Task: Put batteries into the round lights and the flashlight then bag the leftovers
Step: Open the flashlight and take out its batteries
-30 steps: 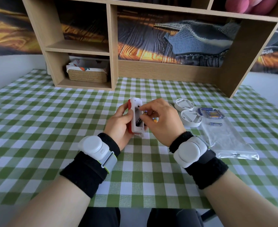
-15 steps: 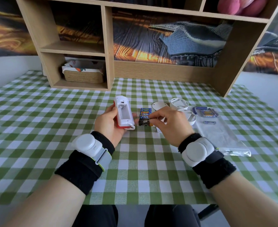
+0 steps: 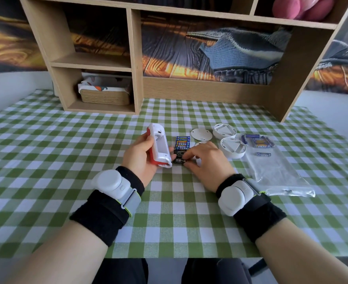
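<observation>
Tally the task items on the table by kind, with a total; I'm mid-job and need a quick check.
Flashlight, in the left hand: 1
Round lights, backs open: 2
Round covers, off: 2
Battery pack, touched by the right hand: 1
Clear bag: 1
Loose batteries: a cluster, exact count unclear
Total apart from the loose batteries: 7

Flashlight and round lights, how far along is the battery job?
Done: covers off. The flashlight in the left hand has an empty compartment; both round lights look empty. In hand: the right hand pinches the battery pack. Left: fill all three, then bag the loose batteries.
</observation>
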